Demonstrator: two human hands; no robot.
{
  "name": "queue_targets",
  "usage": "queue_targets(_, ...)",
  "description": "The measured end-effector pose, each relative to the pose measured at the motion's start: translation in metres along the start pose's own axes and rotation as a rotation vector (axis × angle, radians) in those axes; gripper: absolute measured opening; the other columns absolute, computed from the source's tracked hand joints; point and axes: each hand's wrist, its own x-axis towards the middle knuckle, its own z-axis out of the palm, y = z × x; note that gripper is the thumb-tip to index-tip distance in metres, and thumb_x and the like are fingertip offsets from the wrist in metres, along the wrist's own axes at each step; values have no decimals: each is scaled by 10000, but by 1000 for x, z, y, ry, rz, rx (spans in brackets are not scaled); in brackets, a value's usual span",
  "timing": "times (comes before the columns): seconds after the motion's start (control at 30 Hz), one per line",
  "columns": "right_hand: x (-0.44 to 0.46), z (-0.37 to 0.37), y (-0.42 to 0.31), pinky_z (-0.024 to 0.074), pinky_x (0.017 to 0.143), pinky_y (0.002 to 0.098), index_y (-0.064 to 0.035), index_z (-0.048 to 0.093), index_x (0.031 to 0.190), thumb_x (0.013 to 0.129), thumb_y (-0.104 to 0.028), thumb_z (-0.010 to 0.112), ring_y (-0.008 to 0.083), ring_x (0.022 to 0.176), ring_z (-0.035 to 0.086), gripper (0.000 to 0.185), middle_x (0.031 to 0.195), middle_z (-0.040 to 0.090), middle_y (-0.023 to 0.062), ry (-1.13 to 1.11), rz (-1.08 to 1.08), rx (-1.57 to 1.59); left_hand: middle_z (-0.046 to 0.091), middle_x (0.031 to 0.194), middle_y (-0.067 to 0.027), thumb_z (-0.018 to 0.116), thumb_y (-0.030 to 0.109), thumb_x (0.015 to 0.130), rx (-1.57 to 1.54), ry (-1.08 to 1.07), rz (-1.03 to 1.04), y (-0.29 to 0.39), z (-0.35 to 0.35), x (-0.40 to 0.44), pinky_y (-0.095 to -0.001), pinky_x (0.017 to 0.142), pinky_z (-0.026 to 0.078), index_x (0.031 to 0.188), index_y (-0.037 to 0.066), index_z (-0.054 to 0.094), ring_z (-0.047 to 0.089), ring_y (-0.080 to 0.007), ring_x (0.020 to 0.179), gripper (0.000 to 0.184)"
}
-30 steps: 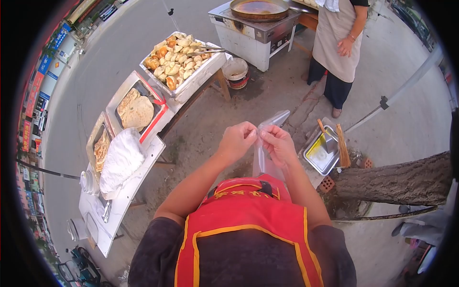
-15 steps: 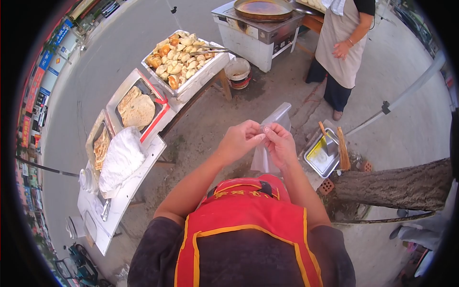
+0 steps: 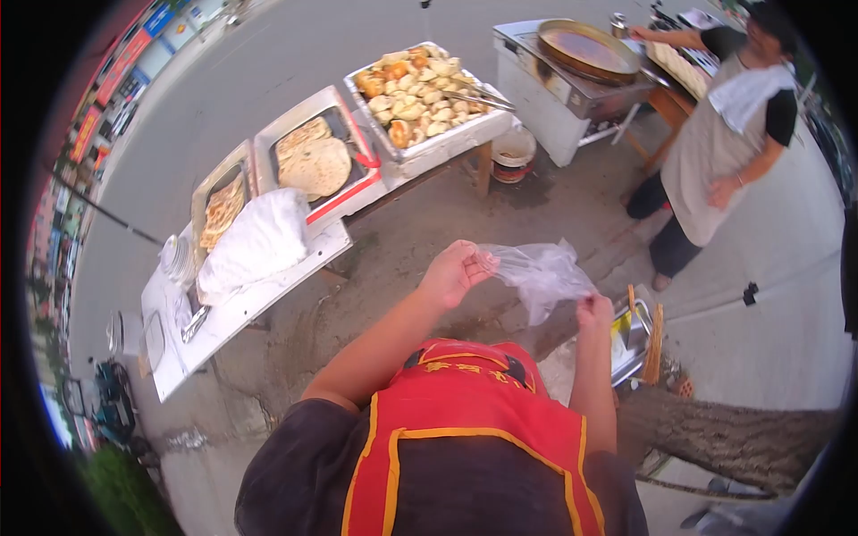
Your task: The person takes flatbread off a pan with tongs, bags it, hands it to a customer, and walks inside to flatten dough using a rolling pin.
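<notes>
A thin clear plastic bag (image 3: pixel 541 279) is stretched out in front of my chest, between both hands. My left hand (image 3: pixel 458 271) pinches one end of it, and my right hand (image 3: pixel 593 313) grips the other end lower down on the right. The middle of the bag bunches and billows. Beyond my left hand, on the white table, are a box of flatbreads (image 3: pixel 313 164) and a white cloth (image 3: pixel 255 246). Below and right of my right hand lies a metal tray (image 3: pixel 633 344) with something yellow in it, partly hidden by my forearm.
A white foam box of filled buns (image 3: pixel 420 98) with tongs on top stands at the back. Right of it are a bucket (image 3: pixel 514 154) and a stove with a large round pan (image 3: pixel 588 49). A person in a beige apron (image 3: pixel 706 161) stands at the right. A tree trunk (image 3: pixel 733 438) is near my right elbow.
My hands have moved apart, and the bag that hung beside my right hand is now spread between them. The view has turned, and the other person now reaches an arm toward the pan.
</notes>
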Motion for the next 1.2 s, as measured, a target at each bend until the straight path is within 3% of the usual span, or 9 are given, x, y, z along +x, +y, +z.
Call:
queue_targets(0.13, -26, 28, -29, 460, 586, 331, -37, 491, 811, 902, -19, 527, 180, 649, 508, 99, 769, 534, 69, -189, -524, -445, 625, 994, -152, 516, 88, 929, -139, 249, -65, -13, -71, 0, -433, 942, 517, 999, 35, 561, 628, -303, 1039, 99)
queue_targets(0.23, -76, 90, -21, 473, 649, 385, -33, 501, 851, 922, -59, 518, 211, 689, 546, 77, 779, 542, 88, -318, -963, -796, 653, 995, -166, 537, 124, 901, 425, 219, 181, -17, -79, -21, -408, 912, 519, 1122, 13, 508, 646, -333, 972, 249)
queue_targets(0.4, -195, 156, 50, 466, 666, 399, -45, 525, 956, 925, -112, 558, 314, 732, 586, 81, 846, 581, 140, -1042, -1134, -1205, 655, 991, -182, 583, 150, 876, 1304, 289, 1059, 10, -10, -54, -421, 919, 495, 1160, 1, 502, 628, -376, 994, 331)
queue_targets(0.53, -254, 189, 63, 477, 683, 484, -56, 519, 964, 890, -120, 583, 425, 808, 595, 116, 918, 596, 180, -1446, -1032, -1316, 658, 937, -198, 604, 175, 868, 1110, 173, 677, 45, -30, -45, -448, 835, 516, 1186, 56, 499, 642, -397, 922, 355)
queue_targets(0.7, -145, 245, 72, 471, 661, 531, -63, 485, 944, 859, -102, 590, 418, 789, 640, 141, 904, 604, 196, -1003, -1300, -1908, 672, 901, -190, 579, 178, 890, 1726, 412, 406, 115, -66, -38, -513, 708, 507, 1115, 92, 512, 650, -430, 781, 250)
queue_targets(0.83, -101, 301, 68, 517, 689, 450, -50, 534, 1019, 877, -43, 555, 374, 744, 651, 144, 884, 637, 160, -569, -1443, -1480, 663, 906, -191, 548, 185, 917, 1621, 526, 418, 171, -120, -15, -498, 702, 516, 1104, 76, 508, 651, -407, 747, 221)
queue_targets(1.0, -93, 319, 156, 530, 674, 282, -26, 585, 1044, 913, -80, 547, 156, 767, 631, 147, 894, 653, 53, -705, 188, -157, 660, 946, -118, 466, 197, 959, 467, 577, 563, 262, -224, 39, -457, 700, 540, 1052, 49, 556, 659, -295, 806, 197)
queue_targets(1.17, -173, 357, 215, 554, 770, 360, 36, 570, 1176, 906, -237, 548, 230, 899, 657, 386, 1092, 648, 143, -998, 870, -459, 659, 914, -69, 483, 206, 942, -535, 162, 297, 308, -289, 58, -375, 660, 554, 961, 59, 601, 644, -206, 757, 190)
queue_targets(1.2, -186, 380, 213, 549, 804, 406, 46, 557, 1205, 924, -299, 506, 267, 937, 659, 448, 1141, 638, 163, -1067, 615, -475, 660, 905, -77, 477, 211, 944, -615, 79, 218, 304, -295, 58, -362, 650, 551, 969, 59, 609, 637, -199, 736, 203)
